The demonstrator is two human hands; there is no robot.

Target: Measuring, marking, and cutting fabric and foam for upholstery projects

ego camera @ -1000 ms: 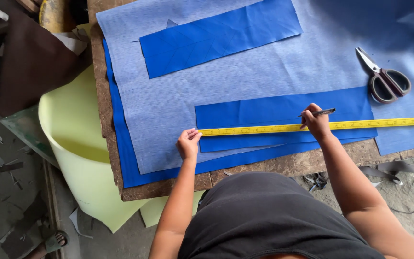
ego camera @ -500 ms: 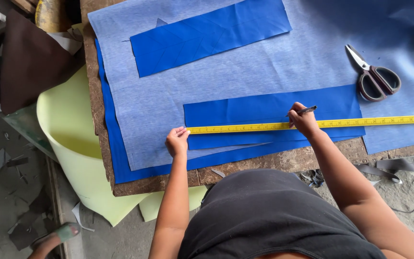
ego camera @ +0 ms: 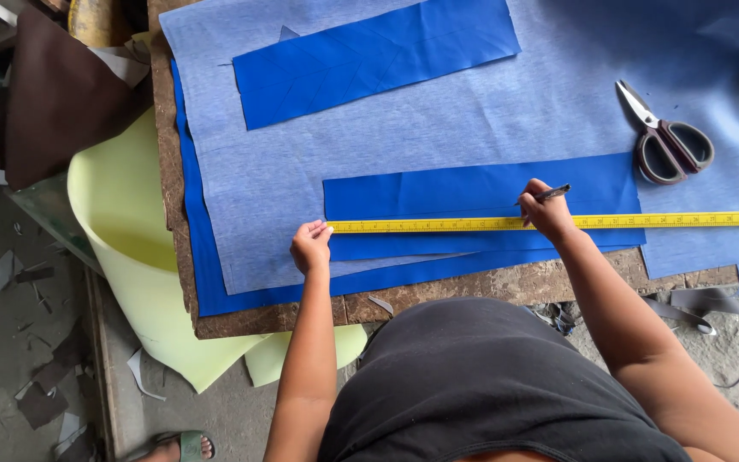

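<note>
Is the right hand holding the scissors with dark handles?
No, the right hand holds a dark pen at the yellow ruler; the dark-handled scissors lie apart on the light blue fabric.

long yellow ruler [ego camera: 506, 224] flat across dark blue fabric strip [ego camera: 472, 192], pen [ego camera: 549, 194] above

Ruler [ego camera: 558, 222]: far end cut by right edge; markings too small to read. Pen [ego camera: 549, 194]: barrel mostly hidden inside right hand [ego camera: 547, 214], tip not discernible. Left hand [ego camera: 310, 246]: fingertips curled under, contact with ruler end unclear. Pale cloth [ego camera: 489, 103] runs off top and right. Foot [ego camera: 183, 445] cut by bottom edge.
</note>
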